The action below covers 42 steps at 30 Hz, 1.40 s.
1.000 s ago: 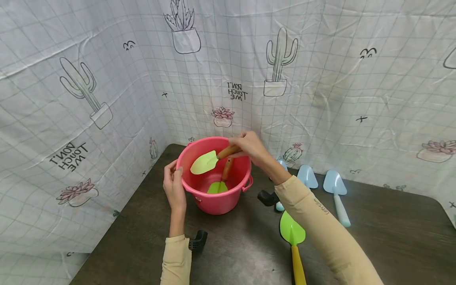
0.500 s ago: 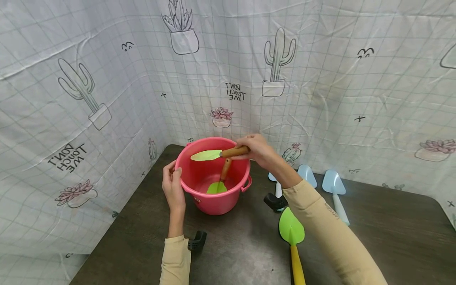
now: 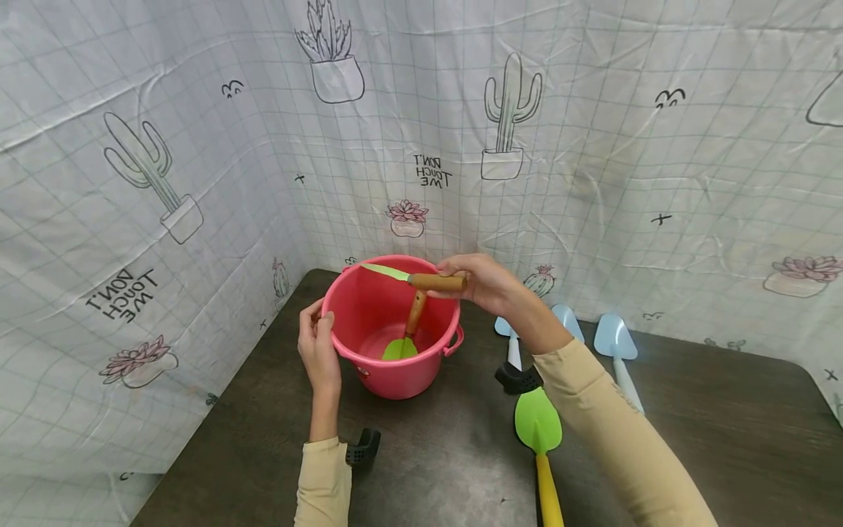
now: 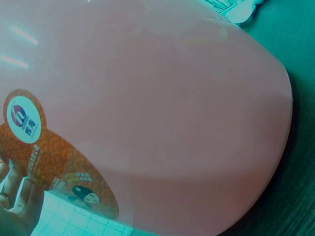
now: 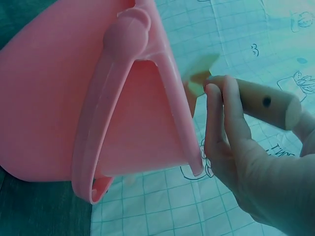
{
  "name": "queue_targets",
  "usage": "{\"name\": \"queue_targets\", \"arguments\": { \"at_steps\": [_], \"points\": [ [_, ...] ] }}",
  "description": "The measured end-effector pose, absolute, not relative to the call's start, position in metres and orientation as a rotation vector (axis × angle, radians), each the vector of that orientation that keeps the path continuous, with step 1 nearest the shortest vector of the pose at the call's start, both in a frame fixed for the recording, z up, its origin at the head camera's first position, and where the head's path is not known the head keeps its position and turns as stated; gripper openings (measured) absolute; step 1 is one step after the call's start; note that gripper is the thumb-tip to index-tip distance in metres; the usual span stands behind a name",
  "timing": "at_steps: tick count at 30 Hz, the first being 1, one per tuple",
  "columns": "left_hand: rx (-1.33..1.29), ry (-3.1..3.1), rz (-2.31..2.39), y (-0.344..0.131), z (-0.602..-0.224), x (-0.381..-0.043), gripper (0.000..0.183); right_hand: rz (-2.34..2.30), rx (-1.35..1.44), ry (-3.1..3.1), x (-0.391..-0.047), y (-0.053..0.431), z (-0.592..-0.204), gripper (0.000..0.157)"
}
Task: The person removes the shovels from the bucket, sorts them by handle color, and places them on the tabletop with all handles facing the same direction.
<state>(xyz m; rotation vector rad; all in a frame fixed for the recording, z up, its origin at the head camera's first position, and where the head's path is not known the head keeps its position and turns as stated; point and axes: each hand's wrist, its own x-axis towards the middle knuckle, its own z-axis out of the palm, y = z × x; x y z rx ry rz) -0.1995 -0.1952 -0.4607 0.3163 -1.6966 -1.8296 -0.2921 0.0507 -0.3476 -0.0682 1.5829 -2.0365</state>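
Note:
A pink bucket (image 3: pixel 398 379) stands on the dark table, its mouth facing up. My left hand (image 3: pixel 321 353) holds the bucket's left rim, thumb on the near side; the left wrist view is mostly bucket wall with an orange sticker (image 4: pixel 74 172). Over the mouth, my right hand (image 3: pixel 490 282) grips a garden trowel by its wooden handle (image 3: pixel 436 282). The held trowel's pale green blade (image 3: pixel 385 271) points left, nearly edge-on. Inside the bucket leans another trowel (image 3: pixel 414 318), its green blade down at the bottom. The right wrist view shows fingers around the handle (image 5: pixel 268 103) beside the rim.
Right of the bucket lies a green trowel (image 3: pixel 538 423) with a yellow handle. Several light blue trowels (image 3: pixel 615 338) lie farther back, partly covered by the right arm. A white patterned curtain (image 3: pixel 421 110) hangs behind and left of the table (image 3: pixel 435 468).
The held trowel has turned from showing its blade's broad face to nearly edge-on, its tip rising. My right hand has shifted slightly right. The left hand keeps its hold on the rim.

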Motion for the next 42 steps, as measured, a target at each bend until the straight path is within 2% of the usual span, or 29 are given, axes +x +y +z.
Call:
{"name": "queue_targets", "arguments": {
  "at_steps": [2, 5, 7, 23, 42],
  "points": [
    [0.312, -1.694, -1.831, -0.195, -0.461, -0.199, 0.037, -2.019, -0.079, 1.565, -0.292, 0.052, -0.348, 0.025],
    [0.311, -1.693, -1.832, -0.195, -0.461, -0.199, 0.037, -1.992, -0.108, 1.557, -0.291, 0.054, -0.349, 0.048],
    [0.315, -1.694, -1.831, -0.195, -0.461, -0.199, 0.037, -1.964, -0.125, 1.583, -0.292, 0.056, -0.349, 0.053],
    [0.308, -1.687, -1.83, -0.196, -0.463, -0.199, 0.037, -1.973, -0.182, 1.344, -0.286, 0.063, -0.351, 0.057],
    [0.315, -1.673, -1.815, -0.195, -0.461, -0.2, 0.035, -1.941, -0.271, 1.481, -0.282, 0.072, -0.353, 0.062]
  ]
}}
